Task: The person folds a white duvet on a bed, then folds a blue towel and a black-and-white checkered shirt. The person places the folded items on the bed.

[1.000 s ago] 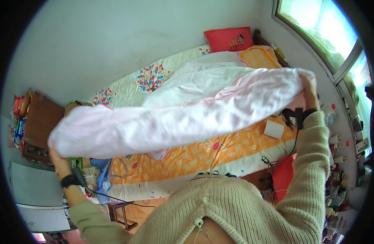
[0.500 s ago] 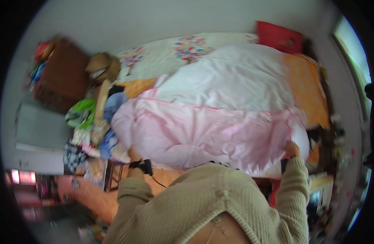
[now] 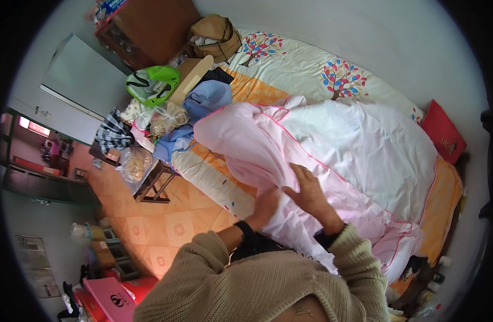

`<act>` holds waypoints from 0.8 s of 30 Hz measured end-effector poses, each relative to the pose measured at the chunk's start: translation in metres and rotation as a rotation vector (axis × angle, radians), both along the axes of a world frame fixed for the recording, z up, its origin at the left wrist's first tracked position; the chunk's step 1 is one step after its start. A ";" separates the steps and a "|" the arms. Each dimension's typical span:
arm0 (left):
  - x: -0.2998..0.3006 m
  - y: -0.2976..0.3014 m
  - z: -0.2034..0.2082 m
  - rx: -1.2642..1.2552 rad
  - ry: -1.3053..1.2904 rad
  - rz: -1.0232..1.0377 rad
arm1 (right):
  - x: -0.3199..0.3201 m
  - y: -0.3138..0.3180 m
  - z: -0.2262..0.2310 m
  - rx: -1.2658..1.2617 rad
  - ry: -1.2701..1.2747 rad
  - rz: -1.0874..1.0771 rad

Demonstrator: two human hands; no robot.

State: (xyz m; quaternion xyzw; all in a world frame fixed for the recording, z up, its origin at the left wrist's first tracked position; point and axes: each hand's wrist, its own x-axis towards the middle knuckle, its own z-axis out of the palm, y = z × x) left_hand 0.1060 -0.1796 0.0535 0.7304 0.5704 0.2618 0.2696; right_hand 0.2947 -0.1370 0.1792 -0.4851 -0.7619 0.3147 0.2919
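A pink and white quilt (image 3: 348, 134) with red piping is spread over the bed, its pink near side rumpled toward me. My right hand (image 3: 313, 197) rests on the pink part, thumb and fingers apart, holding nothing. Beside it on the left, my left hand (image 3: 264, 207) touches the quilt near its front edge; its fingers are blurred and partly lost in the folds. A black band circles the left wrist. Under the quilt lie an orange sheet (image 3: 252, 87) and a cream cover printed with trees (image 3: 305, 59).
A red cushion (image 3: 442, 133) lies at the bed's right end. At the left end are blue cloth (image 3: 209, 99), a green bag (image 3: 152, 86) and a brown paper bag (image 3: 217, 37). A wooden stool (image 3: 155, 185) stands on the tiled floor (image 3: 176, 225).
The view has turned left. My hands, far apart at the quilt's two ends before, are now close together on its near side. The quilt's left end has shifted off the near bed edge.
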 end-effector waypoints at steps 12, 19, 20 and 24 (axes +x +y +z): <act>-0.152 0.031 -0.053 -0.746 -0.276 -1.034 | -0.116 0.062 -0.056 -0.870 0.477 -0.171; -0.253 0.205 -0.083 -1.407 -0.657 -0.116 | -0.054 -0.068 0.071 -0.961 1.085 -0.572; -0.231 0.231 -0.072 -1.426 -0.845 -0.048 | -0.055 -0.083 0.076 -0.954 1.148 -0.674; -0.138 0.327 -0.097 0.127 -0.259 0.028 | -0.071 -0.086 0.082 -0.904 1.248 -0.895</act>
